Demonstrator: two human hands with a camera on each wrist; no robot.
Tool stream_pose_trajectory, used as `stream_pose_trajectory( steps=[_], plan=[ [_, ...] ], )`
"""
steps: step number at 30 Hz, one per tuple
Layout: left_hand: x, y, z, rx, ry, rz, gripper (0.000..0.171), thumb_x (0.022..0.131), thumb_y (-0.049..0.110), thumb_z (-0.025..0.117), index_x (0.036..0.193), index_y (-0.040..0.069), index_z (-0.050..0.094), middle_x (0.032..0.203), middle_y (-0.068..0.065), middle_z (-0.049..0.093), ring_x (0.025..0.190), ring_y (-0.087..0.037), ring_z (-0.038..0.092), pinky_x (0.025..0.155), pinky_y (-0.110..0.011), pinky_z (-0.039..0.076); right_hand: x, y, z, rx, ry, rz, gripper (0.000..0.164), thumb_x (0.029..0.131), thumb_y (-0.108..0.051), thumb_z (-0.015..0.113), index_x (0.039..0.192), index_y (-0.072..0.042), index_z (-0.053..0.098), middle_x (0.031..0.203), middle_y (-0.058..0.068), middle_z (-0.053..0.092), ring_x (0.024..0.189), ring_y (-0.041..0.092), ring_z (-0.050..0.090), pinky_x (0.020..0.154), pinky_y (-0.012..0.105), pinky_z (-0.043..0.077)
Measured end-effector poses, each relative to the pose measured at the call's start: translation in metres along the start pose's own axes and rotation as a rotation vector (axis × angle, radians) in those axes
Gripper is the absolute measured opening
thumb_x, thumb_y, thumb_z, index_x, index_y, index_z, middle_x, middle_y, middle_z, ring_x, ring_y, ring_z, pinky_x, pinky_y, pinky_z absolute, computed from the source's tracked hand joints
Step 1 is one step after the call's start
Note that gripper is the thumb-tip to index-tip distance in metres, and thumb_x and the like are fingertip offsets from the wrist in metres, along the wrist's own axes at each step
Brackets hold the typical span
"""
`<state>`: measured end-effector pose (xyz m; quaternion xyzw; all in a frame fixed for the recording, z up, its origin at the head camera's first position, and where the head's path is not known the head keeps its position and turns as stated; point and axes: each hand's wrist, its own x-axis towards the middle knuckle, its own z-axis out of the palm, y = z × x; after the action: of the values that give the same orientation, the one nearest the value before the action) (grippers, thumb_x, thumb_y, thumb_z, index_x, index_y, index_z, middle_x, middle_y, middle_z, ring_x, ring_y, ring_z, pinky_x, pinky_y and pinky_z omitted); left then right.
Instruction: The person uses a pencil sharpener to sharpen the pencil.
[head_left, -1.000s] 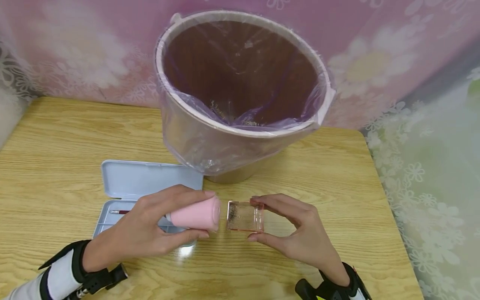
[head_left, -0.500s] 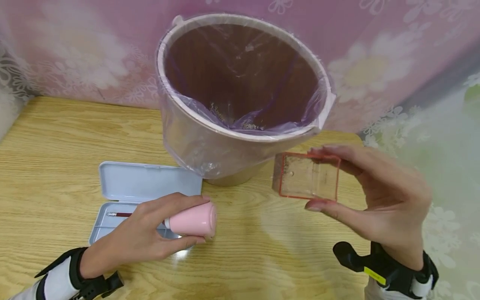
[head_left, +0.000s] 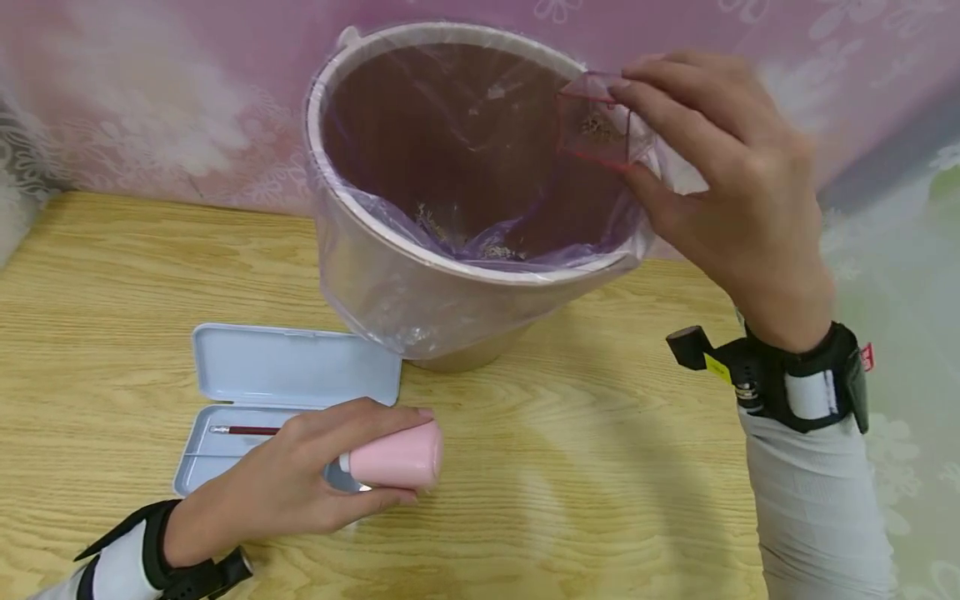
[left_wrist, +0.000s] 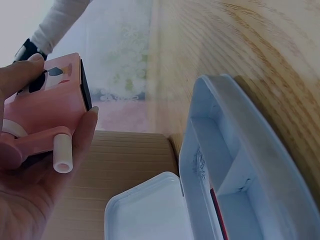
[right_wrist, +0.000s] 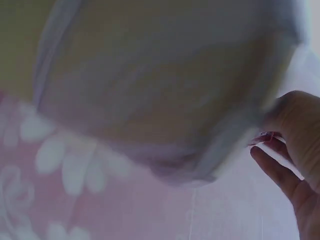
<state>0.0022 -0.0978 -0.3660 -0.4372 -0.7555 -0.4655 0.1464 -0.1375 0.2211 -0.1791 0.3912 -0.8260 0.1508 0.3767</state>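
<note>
My left hand (head_left: 300, 475) grips a pink hand-crank pencil sharpener (head_left: 397, 457) low over the table, beside the open pencil case. In the left wrist view its crank (left_wrist: 40, 142) with a white knob faces the camera, fingers wrapped about the body. Up at the right side of the bin (head_left: 450, 260), my right hand (head_left: 735, 175) pinches a clear reddish shavings drawer (head_left: 594, 125) between thumb and fingers. The drawer is tilted over the bin's opening, with a small clump of dark shavings showing in it. Part of the right hand (right_wrist: 300, 150) appears at the right wrist view's edge.
The bin has a white rim and a thin purple plastic liner, with some shavings at the bottom. A light blue pencil case (head_left: 296, 367) lies open in front of it, holding a dark red pencil (head_left: 247, 430). A flowered pink curtain (head_left: 172, 100) hangs behind the table.
My right hand has carried the drawer from beside the sharpener, rightward and then up over the bin, tipping it. The left hand has stayed nearly still with the sharpener.
</note>
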Motion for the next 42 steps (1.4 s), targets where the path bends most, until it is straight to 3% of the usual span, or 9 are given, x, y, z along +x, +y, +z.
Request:
stream_pose_trajectory(
  steps=[5, 9, 15, 22, 30, 36, 39, 41, 42],
  plan=[
    [0.001, -0.001, 0.000, 0.004, 0.009, 0.042, 0.056, 0.091, 0.037, 0.076, 0.137, 0.008, 0.061, 0.116, 0.001, 0.071, 0.094, -0.005, 0.066, 0.078, -0.018, 0.053, 0.014, 0.001, 0.004, -0.198, -0.204, -0.213, 0.036, 0.102, -0.005, 0.056, 0.137, -0.004, 0.063, 0.133, 0.020, 0.066, 0.127, 0.037, 0.061, 0.109, 0.046, 0.049],
    [0.001, -0.001, 0.000, -0.004, 0.007, 0.054, 0.057, 0.091, 0.036, 0.076, 0.137, 0.007, 0.061, 0.112, 0.001, 0.071, 0.091, -0.004, 0.065, 0.076, -0.017, 0.052, 0.026, 0.001, 0.000, -0.255, -0.376, -0.310, 0.041, 0.102, 0.001, 0.053, 0.142, -0.004, 0.058, 0.140, 0.021, 0.061, 0.131, 0.039, 0.057, 0.110, 0.051, 0.047],
    [0.000, -0.003, 0.001, 0.007, -0.007, 0.074, 0.055, 0.092, 0.035, 0.075, 0.137, 0.007, 0.060, 0.107, 0.002, 0.069, 0.087, -0.005, 0.065, 0.075, -0.017, 0.053, 0.035, 0.001, -0.002, -0.298, -0.486, -0.356, 0.048, 0.098, 0.008, 0.056, 0.144, -0.004, 0.055, 0.143, 0.020, 0.059, 0.132, 0.039, 0.056, 0.108, 0.053, 0.047],
    [0.000, -0.003, 0.003, 0.020, -0.028, 0.055, 0.056, 0.092, 0.037, 0.075, 0.138, 0.009, 0.060, 0.108, 0.003, 0.069, 0.088, -0.005, 0.066, 0.075, -0.018, 0.053, 0.038, -0.003, 0.000, -0.328, -0.583, -0.296, 0.053, 0.093, 0.007, 0.064, 0.144, -0.008, 0.057, 0.143, 0.016, 0.061, 0.131, 0.037, 0.057, 0.107, 0.052, 0.048],
    [-0.001, -0.003, 0.004, 0.012, -0.036, 0.047, 0.056, 0.091, 0.036, 0.076, 0.138, 0.010, 0.060, 0.108, 0.003, 0.068, 0.090, -0.005, 0.066, 0.076, -0.018, 0.054, 0.038, -0.006, 0.004, -0.353, -0.570, -0.257, 0.046, 0.096, 0.005, 0.061, 0.141, -0.005, 0.060, 0.136, 0.020, 0.064, 0.126, 0.039, 0.060, 0.106, 0.053, 0.049],
    [0.000, -0.003, 0.005, 0.032, -0.030, 0.053, 0.055, 0.092, 0.037, 0.075, 0.138, 0.010, 0.061, 0.108, 0.004, 0.069, 0.091, -0.005, 0.067, 0.076, -0.017, 0.054, 0.036, -0.002, 0.005, -0.332, -0.488, -0.208, 0.038, 0.101, 0.002, 0.055, 0.138, -0.004, 0.062, 0.135, 0.020, 0.065, 0.126, 0.039, 0.060, 0.106, 0.053, 0.049],
    [0.000, -0.003, 0.005, 0.039, -0.040, 0.040, 0.055, 0.092, 0.039, 0.074, 0.138, 0.011, 0.061, 0.109, 0.004, 0.069, 0.091, -0.005, 0.067, 0.076, -0.017, 0.054, 0.023, 0.037, 0.017, -0.315, -0.398, -0.208, 0.044, 0.099, -0.012, 0.064, 0.142, -0.010, 0.060, 0.141, 0.012, 0.064, 0.130, 0.033, 0.060, 0.112, 0.048, 0.046],
    [0.000, -0.003, 0.005, 0.039, -0.043, 0.031, 0.055, 0.092, 0.039, 0.074, 0.138, 0.012, 0.061, 0.109, 0.004, 0.069, 0.091, -0.005, 0.067, 0.076, -0.017, 0.054, 0.006, 0.092, 0.035, -0.280, -0.298, -0.198, 0.056, 0.091, -0.031, 0.075, 0.144, -0.020, 0.059, 0.143, 0.002, 0.063, 0.132, 0.025, 0.059, 0.115, 0.041, 0.044],
    [0.000, -0.003, 0.005, 0.038, -0.043, 0.026, 0.056, 0.092, 0.039, 0.075, 0.138, 0.012, 0.061, 0.109, 0.004, 0.069, 0.091, -0.005, 0.067, 0.076, -0.017, 0.054, -0.005, 0.126, 0.044, -0.247, -0.250, -0.168, 0.067, 0.082, -0.042, 0.082, 0.144, -0.025, 0.060, 0.143, -0.004, 0.062, 0.133, 0.021, 0.058, 0.116, 0.039, 0.042]
  ],
)
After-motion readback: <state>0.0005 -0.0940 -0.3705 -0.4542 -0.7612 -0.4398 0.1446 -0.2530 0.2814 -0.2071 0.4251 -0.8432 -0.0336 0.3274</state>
